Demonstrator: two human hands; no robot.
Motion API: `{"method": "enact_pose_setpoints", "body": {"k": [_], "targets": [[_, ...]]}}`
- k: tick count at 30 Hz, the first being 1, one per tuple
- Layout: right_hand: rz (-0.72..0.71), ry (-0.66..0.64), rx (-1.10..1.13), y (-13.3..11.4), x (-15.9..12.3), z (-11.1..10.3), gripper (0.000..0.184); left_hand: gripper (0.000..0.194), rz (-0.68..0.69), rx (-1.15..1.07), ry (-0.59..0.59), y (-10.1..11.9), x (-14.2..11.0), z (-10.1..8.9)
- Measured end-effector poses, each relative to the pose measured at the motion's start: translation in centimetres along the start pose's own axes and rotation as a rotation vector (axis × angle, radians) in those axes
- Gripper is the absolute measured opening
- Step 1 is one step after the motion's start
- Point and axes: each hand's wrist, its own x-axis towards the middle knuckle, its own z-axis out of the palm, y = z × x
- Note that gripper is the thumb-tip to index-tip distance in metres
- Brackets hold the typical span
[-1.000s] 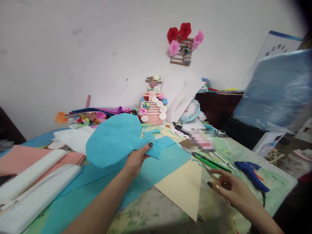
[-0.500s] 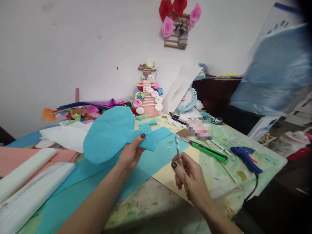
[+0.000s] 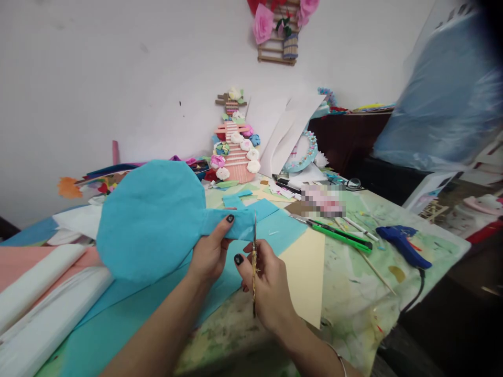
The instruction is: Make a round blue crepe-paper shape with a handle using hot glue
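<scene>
My left hand (image 3: 212, 248) pinches the narrow strip of a blue paper cutout (image 3: 151, 220), thumb on top and fingers beneath. The cutout has a large round part at the left and a straight tab at the right. In my right hand (image 3: 267, 285) is a pair of scissors (image 3: 254, 262) with ornate gold handles, seen edge-on. Their blades stand at the right end of the tab, touching or very near its edge. Below both hands lies a large blue paper sheet (image 3: 129, 319), with smaller blue scraps (image 3: 265, 209) beyond the tab.
A green utility knife (image 3: 341, 236) and a blue glue gun (image 3: 403, 246) with a cord lie on the right. Cream paper (image 3: 304, 272) is under the right side. White paper rolls (image 3: 58, 314) lie at the left. A flower-covered guitar-shaped craft (image 3: 236, 152) leans on the wall.
My right hand has brought the scissors left to the tab's end. The blue cutout has turned flatter to my view and shifted left. The camera view has tilted slightly downward.
</scene>
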Motion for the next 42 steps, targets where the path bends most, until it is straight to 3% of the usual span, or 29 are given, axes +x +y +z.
{"method": "enact_pose_setpoints", "body": {"k": [16, 33, 39, 42], "targets": [[-0.039, 0.100, -0.018, 1.03, 0.09, 0.08, 0.031, 0.032, 0.000, -0.021, 0.024, -0.18, -0.13, 0.30], [0.138, 0.052, 0.208, 0.39, 0.17, 0.11, 0.045, 0.033, 0.033, 0.021, 0.007, -0.30, 0.07, 0.16], [0.115, 0.063, 0.398, 1.00, 0.12, -0.38, 0.045, 0.036, 0.107, 0.031, 0.136, -0.25, 0.26, 0.08], [0.029, 0.059, 0.360, 0.98, -0.16, -0.77, 0.042, 0.038, 0.132, 0.021, 0.153, -0.06, 0.37, 0.10]]}}
